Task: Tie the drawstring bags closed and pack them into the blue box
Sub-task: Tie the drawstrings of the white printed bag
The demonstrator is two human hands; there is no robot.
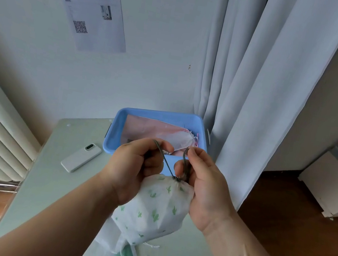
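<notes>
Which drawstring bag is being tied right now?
The white fabric bag printed with green cacti: left hand and right hand pinch its grey cord. The pale pink bag lies in the blue plastic box.

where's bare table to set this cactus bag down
Bare table lies on the near side of the white phone along the left edge, and behind the phone. Crowded: the blue box holds pink bags, and more bags are heaped near the front under the cactus bag, whose drawstring the left hand and right hand hold.

A slim white rectangular device [81, 157] is lying on the pale table [47, 179]; long grey curtains [261, 76] are hanging behind.
</notes>
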